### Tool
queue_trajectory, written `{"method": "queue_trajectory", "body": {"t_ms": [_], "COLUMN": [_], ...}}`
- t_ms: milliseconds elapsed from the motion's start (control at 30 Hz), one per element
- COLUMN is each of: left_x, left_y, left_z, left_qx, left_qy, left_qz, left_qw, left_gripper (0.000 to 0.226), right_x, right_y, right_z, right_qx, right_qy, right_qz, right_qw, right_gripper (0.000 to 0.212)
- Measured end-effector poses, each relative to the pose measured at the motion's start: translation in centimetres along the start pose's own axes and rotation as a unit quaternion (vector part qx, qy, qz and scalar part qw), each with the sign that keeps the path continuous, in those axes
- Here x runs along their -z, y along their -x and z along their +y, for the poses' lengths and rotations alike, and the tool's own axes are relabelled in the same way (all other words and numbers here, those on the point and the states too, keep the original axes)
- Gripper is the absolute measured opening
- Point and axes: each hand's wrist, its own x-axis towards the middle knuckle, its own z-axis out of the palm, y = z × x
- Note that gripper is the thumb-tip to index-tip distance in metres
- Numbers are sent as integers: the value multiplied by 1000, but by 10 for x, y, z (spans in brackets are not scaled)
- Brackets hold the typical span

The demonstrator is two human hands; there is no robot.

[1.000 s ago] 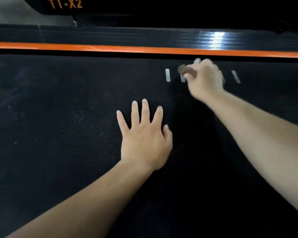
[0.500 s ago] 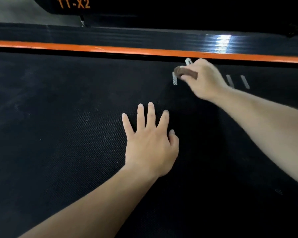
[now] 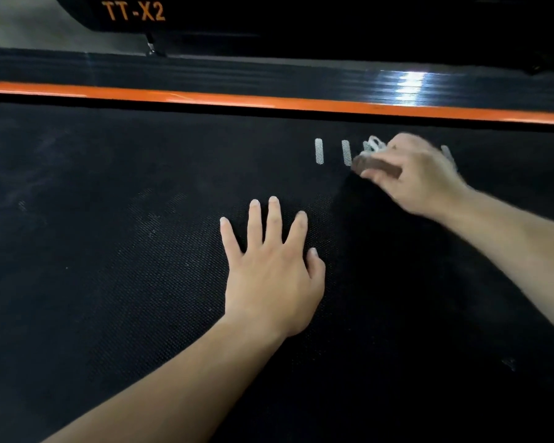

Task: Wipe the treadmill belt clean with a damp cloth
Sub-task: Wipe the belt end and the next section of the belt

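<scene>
Mid-wipe along the far edge of the belt

Nearest, the left hand [image 3: 271, 276] lies flat with its fingers spread, holding nothing, pressed on the black, fine-textured treadmill belt [image 3: 109, 282]; farther off, the blurred right hand [image 3: 419, 177] is closed around a small dark brown cloth [image 3: 376, 166] with a pale fringe showing above it, touching the belt beside the short white printed stripes [image 3: 319, 150], just short of the orange side strip [image 3: 205, 97] and the glossy black side rail [image 3: 237, 75]. I judge the wiping stroke under way; next calls for steady pressure and fresh passes over the dusty left area
</scene>
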Motion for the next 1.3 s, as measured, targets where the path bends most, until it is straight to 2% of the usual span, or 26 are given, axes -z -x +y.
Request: {"method": "queue_trajectory", "body": {"t_ms": [67, 167, 233, 300, 367, 400, 500, 567, 700, 767, 800, 867, 933, 967, 1067, 1167, 1300], "left_x": [-1, 0, -1, -1, -1, 0, -1, 0, -1, -1, -1, 0, 0, 0, 0, 2, 6], "left_y": [1, 1, 0, -1, 0, 0, 2, 1, 1, 2, 2, 3, 2, 2, 3, 3, 6], "left_z": [0, 0, 0, 1, 0, 0, -1, 0, -1, -1, -2, -2, -2, -2, -4, -5, -10], "left_qx": [0, 1, 6, 8, 9, 8, 11, 10, 10, 9, 8, 4, 2, 0, -5, -15, -33], "left_qy": [4, 2, -2, -5, -6, -6, -7, -5, -12, -12, -9, -8, -9, -11, -7, -5, -4], "left_qz": [-4, -2, -2, -5, -6, -8, -13, -13, -10, -9, -11, -19, -23, -23, -20, -26, -33], "left_qw": [1000, 1000, 1000, 1000, 1000, 1000, 1000, 1000, 1000, 1000, 1000, 1000, 1000, 1000, 1000, 1000, 999], "left_gripper": [68, 67, 68, 68, 68, 67, 68, 68, 70, 67, 65, 64, 64, 64, 63, 62, 61], "right_x": [10, 13, 7, 6, 8, 11, 12, 12, 16, 27, 32, 40, 38, 37, 40, 52, 57], "right_y": [-7, -6, 11, 42, 61, 58, 38, 39, 102, 123, 123, 117, 119, 126, 163, 182, 168], "right_z": [28, 27, -1, -31, -32, -23, 10, 3, -59, -55, -44, -21, -27, -42, -95, -95, -68], "right_qx": [-58, -135, -112, -39, 19, 22, -89, -133, -6, 17, 0, -88, -150, -154, -88, -63, -209], "right_qy": [41, 22, -9, -76, -69, -57, -41, -44, -93, -72, -49, -13, -21, -31, -86, -66, -20], "right_qz": [10, 37, 26, 0, -25, -14, 56, 54, 14, -11, -2, 26, 32, 24, -13, -59, -2], "right_qw": [997, 990, 993, 996, 997, 998, 994, 989, 996, 997, 999, 996, 988, 987, 992, 994, 978], "right_gripper": [53, 58, 55, 48, 42, 40, 33, 33, 42, 43, 42, 38, 36, 34, 36, 38, 33]}}
